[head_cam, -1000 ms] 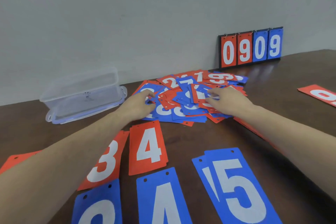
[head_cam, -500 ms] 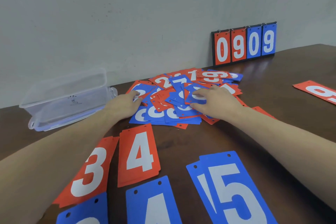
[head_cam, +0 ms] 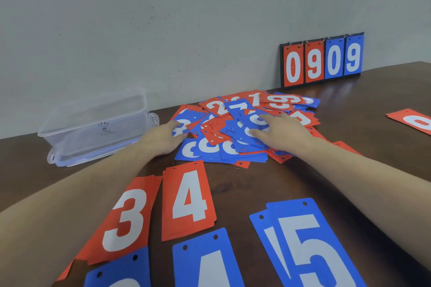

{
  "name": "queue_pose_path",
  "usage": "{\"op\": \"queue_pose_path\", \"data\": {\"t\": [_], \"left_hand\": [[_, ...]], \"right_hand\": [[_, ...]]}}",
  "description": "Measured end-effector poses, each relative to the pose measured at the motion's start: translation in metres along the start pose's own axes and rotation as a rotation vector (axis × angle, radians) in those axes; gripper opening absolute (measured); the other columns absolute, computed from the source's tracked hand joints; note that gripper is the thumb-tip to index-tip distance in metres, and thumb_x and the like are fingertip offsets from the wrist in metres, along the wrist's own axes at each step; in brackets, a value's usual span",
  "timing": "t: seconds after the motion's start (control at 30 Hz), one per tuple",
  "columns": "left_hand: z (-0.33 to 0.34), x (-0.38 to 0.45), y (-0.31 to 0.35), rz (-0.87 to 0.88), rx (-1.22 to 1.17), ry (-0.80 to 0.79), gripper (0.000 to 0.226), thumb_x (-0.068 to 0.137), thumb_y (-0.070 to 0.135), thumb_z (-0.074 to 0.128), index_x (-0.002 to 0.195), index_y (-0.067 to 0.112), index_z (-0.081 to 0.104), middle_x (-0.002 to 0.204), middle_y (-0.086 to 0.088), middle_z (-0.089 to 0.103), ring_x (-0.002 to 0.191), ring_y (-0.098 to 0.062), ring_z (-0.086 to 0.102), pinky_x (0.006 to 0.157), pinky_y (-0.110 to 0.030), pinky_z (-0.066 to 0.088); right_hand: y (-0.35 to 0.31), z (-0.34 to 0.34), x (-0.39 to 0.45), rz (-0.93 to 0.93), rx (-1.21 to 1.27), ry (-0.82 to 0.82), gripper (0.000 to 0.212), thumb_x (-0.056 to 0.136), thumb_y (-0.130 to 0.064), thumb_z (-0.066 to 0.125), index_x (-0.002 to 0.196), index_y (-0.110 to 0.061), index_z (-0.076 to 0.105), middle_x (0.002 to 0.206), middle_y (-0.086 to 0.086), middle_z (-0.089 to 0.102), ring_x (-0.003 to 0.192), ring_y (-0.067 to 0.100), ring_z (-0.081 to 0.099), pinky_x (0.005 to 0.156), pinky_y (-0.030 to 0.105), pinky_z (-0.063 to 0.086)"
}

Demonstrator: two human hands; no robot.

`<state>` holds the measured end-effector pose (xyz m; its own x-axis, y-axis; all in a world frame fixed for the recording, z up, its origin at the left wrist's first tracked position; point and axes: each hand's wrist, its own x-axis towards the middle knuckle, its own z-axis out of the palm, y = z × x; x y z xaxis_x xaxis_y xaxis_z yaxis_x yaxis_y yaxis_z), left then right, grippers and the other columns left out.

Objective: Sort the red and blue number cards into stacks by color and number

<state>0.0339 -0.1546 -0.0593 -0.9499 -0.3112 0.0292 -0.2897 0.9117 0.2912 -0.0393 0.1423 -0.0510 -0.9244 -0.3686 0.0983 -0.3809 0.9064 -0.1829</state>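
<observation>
Fingers of both the left hand (head_cam: 164, 138) and right hand (head_cam: 281, 134) lie spread and flat on the mixed pile (head_cam: 235, 128), gripping nothing, so sorting looks barely begun: nearer than the pile sit red 3 (head_cam: 126, 219), red 4 (head_cam: 189, 200), blue 4 (head_cam: 207, 261) and blue 5 (head_cam: 305, 247) stacks.

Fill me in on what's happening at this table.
A person is sorting number cards. Both hands, left hand and right hand, rest on the mixed pile of red and blue cards. Nearer stacks are begun: red 3, red 4, blue 4, blue 5.
</observation>
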Motion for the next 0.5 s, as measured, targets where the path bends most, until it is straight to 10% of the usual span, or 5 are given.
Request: {"op": "queue_pose_path", "data": {"t": [0.5], "left_hand": [[-0.012,-0.006,0.000,-0.006,-0.035,0.075,0.065,0.090,0.039,0.070,0.146,0.023,0.040,0.138,-0.006,0.058,0.118,-0.029,0.058,0.095,-0.040,0.050]], "right_hand": [[-0.017,0.006,-0.005,-0.161,-0.061,0.058,0.064,0.087,-0.071,0.051,0.140,-0.036,0.054,0.137,-0.007,0.061,0.126,0.020,0.053,0.097,0.036,0.046]]}}
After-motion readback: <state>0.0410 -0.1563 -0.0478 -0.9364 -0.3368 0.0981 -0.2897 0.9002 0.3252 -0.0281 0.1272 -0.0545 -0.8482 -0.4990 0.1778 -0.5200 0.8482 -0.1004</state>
